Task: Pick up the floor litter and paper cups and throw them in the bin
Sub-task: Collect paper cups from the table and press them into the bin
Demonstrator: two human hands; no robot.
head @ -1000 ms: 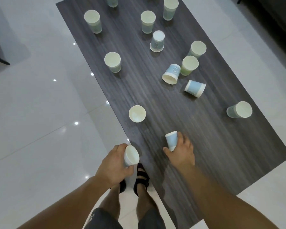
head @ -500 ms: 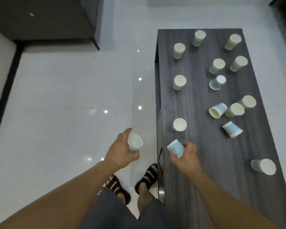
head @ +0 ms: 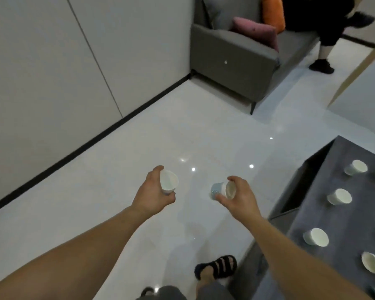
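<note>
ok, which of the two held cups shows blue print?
The cup in the right hand: tipped sideways, blue-patterned wall visible. The cup in the left hand faces the camera, showing mostly white inside.

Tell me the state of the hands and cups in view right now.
Left hand: gripping left cup, mouth facing up.
Right hand: gripping right cup, tipped sideways.
Table cups: not yet picked up, most upright.
Tipped cup: lying sideways on table.

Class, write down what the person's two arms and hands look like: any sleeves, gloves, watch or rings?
The left hand and right hand are bare, with no gloves and no rings showing. The left forearm and right forearm are uncovered to the picture's edge: no sleeves, watch or bracelet visible.
</note>
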